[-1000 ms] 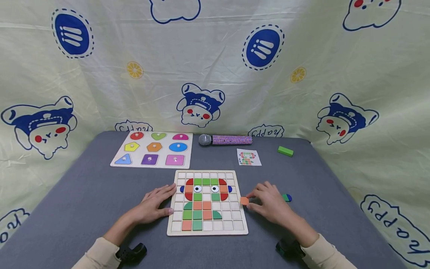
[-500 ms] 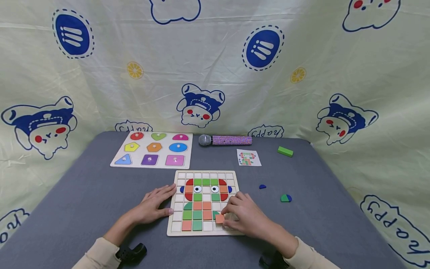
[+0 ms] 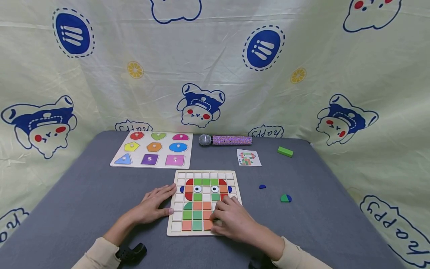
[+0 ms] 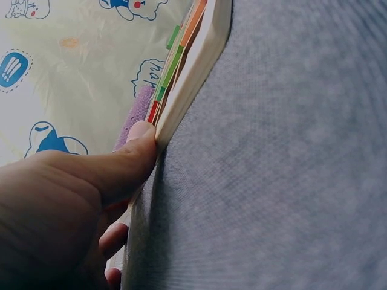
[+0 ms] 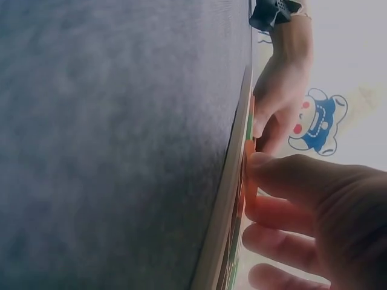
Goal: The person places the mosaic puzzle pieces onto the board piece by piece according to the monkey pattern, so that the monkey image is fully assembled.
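Observation:
A wooden grid board (image 3: 172, 226) lies flat on the table, with coloured tiles set in many of its squares. My left hand (image 3: 152, 203) rests against the board's left edge, its fingers fairly straight; in the left wrist view the thumb (image 4: 140, 136) touches the rim. Over the lower right of the board, my right hand (image 3: 233, 218) pinches an orange square tile (image 3: 207, 225) at the bottom row, beside a green tile (image 3: 197, 225). The right wrist view has the same orange tile (image 5: 250, 181) between thumb and finger, slightly tilted. That hand hides several squares.
Right of the board lie a blue half-round piece (image 3: 262, 186) and a green piece (image 3: 284, 198) touching a blue one. Behind are a pattern card (image 3: 249, 157), a green block (image 3: 285, 151), a glittery microphone (image 3: 231, 140) and a shape puzzle board (image 3: 141, 153).
My right hand has carried the orange tile leftward from beside the board to its bottom row, uncovering the loose blue piece. The left hand has stayed in place.

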### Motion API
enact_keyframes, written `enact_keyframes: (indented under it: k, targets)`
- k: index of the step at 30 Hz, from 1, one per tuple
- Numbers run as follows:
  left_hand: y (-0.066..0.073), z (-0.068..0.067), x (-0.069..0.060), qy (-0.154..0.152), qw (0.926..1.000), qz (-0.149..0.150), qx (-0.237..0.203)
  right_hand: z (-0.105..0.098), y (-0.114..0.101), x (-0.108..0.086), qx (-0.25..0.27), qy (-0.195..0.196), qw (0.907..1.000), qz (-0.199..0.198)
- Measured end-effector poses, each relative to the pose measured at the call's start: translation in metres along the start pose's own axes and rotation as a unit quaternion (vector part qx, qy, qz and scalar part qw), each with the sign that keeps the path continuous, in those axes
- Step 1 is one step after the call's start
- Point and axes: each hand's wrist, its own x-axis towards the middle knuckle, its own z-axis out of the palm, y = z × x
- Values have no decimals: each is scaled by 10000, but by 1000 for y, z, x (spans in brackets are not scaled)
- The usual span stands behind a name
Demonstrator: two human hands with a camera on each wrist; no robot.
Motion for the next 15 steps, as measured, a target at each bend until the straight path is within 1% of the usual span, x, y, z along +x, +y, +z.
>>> enact_keyframes:
  k: [8,15]
  targets:
    - [0,0,1,-7,10000,-35,14,1,-3,2,-124,-49,9999,68]
    - [0,0,0,6,10000,-23,27,2,-1,1,-182,58,9998,-4]
